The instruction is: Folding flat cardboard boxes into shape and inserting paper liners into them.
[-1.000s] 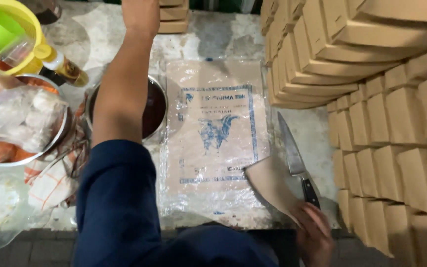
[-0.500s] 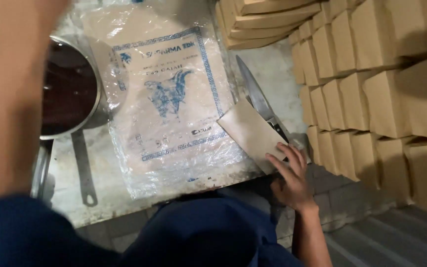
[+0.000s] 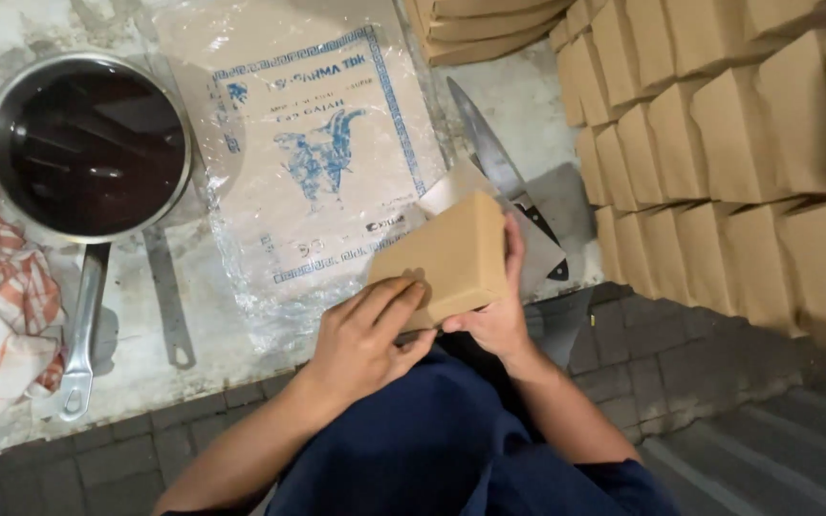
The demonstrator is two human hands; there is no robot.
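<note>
While both hands gripped a folded brown cardboard box (image 3: 446, 256) above the near counter edge, the left hand (image 3: 365, 334) pressed its face and the right hand (image 3: 494, 315) steadied its right side, best held square.

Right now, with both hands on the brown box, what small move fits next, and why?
Probably fold it open: the brown box still looks flat, with the left hand pressing its near face and the right hand gripping its edge, while the finished boxes stacked alongside are all formed.
</note>
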